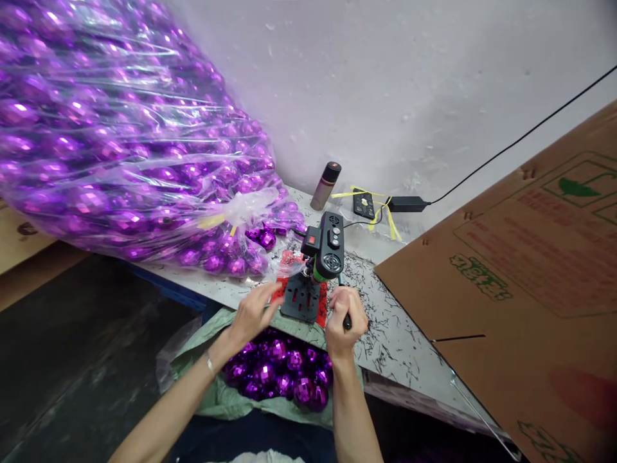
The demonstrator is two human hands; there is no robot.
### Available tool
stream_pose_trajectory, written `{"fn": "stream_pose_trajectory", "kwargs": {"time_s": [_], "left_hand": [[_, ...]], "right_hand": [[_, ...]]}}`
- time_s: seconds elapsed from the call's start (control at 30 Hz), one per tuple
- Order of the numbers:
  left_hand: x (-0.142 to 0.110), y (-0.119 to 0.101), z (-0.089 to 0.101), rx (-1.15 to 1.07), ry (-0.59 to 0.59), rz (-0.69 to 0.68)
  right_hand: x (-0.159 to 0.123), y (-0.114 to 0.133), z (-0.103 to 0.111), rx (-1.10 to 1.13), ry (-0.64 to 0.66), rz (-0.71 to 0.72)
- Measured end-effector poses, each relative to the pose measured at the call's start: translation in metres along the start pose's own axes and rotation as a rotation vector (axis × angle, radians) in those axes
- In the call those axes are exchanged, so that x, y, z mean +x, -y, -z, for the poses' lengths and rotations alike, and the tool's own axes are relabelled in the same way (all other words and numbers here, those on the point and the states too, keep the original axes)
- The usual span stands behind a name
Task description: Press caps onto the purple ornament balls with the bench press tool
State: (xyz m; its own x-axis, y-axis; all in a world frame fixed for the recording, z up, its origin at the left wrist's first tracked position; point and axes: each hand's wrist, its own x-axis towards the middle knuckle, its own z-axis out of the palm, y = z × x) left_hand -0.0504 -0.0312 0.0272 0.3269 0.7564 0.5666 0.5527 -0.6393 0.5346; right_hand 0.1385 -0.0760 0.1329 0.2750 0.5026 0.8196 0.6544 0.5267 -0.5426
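Note:
A small black bench drill press (pixel 332 244) with a red switch stands on the table, and its slotted base plate (pixel 301 299) lies over a red sheet (pixel 322 305). My right hand (pixel 347 315) is wrapped round the black-ended lever of the press. At the left edge of the base plate is my left hand (pixel 251 314), its fingers stretched out and apart, with nothing visible in them. Below both hands, a pale green sack (pixel 207 395) gapes open, holding several shiny purple faceted balls (pixel 277 373). Loose purple balls (pixel 267 239) lie behind the left hand.
A large clear bag (pixel 159 161) of purple balls fills the left side. Behind the press are a dark-capped bottle (pixel 326 186), a black card-like item (pixel 363 204) and a power adapter (pixel 407 204) with its cord. Black shavings litter the table (pixel 405 347); a cardboard box (pixel 520 276) stands right.

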Motion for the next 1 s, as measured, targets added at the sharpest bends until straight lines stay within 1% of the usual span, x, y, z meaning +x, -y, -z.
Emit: {"fn": "stream_pose_trajectory", "kwargs": {"time_s": [0.03,0.07,0.1,0.17,0.2,0.27,0.33,0.4,0.43,0.47,0.53,0.6,0.63,0.7,0.77,0.83,0.9,1.0], "left_hand": [[0.032,0.005,0.003,0.074,-0.005,0.05],[0.062,0.01,0.006,0.157,0.02,0.124],[0.091,0.015,0.008,0.247,0.088,0.207],[0.137,0.026,0.008,0.419,0.292,0.346],[0.152,0.031,0.005,0.487,0.396,0.395],[0.171,0.038,-0.001,0.498,0.474,0.424],[0.175,0.043,-0.007,0.483,0.519,0.438],[0.172,0.045,-0.008,0.471,0.55,0.443],[0.169,0.045,-0.006,0.452,0.54,0.439],[0.164,0.044,-0.001,0.414,0.506,0.426],[0.151,0.04,0.012,0.265,0.37,0.379],[0.13,0.034,0.027,0.025,0.188,0.348],[0.117,0.029,0.033,-0.117,0.11,0.368],[0.087,0.019,0.041,-0.452,0.005,0.488],[0.057,0.008,0.04,-0.843,0.035,0.654],[0.032,-0.002,0.033,-1.14,0.082,0.791],[0.016,-0.009,0.023,-1.315,0.099,0.88],[0.009,-0.014,0.012,-1.433,0.094,0.964]], "right_hand": [[0.0,0.0,0.0,-0.002,0.001,0.005],[0.0,0.0,0.0,-0.002,0.002,0.006],[0.0,0.0,0.0,-0.002,0.002,0.004],[0.0,0.001,0.001,0.0,-0.003,-0.005],[0.0,0.001,0.001,0.0,-0.007,-0.008],[-0.001,0.002,0.0,-0.006,-0.011,-0.011],[-0.002,0.002,0.0,-0.016,-0.005,-0.014],[-0.004,0.001,0.0,-0.02,0.002,-0.017],[-0.005,0.001,0.001,-0.02,0.005,-0.017],[-0.006,0.0,0.001,-0.019,0.009,-0.016],[-0.007,-0.001,0.002,-0.009,0.015,-0.014],[-0.008,-0.001,0.002,-0.002,0.019,-0.012],[-0.008,-0.001,0.002,-0.003,0.018,-0.013],[-0.008,-0.001,0.003,-0.009,0.017,-0.018],[-0.007,0.0,0.003,-0.008,0.018,-0.022],[-0.005,0.0,0.003,0.001,0.018,-0.024],[-0.003,0.001,0.003,0.004,0.017,-0.028],[0.001,0.003,0.004,-0.005,0.027,-0.04]]}}
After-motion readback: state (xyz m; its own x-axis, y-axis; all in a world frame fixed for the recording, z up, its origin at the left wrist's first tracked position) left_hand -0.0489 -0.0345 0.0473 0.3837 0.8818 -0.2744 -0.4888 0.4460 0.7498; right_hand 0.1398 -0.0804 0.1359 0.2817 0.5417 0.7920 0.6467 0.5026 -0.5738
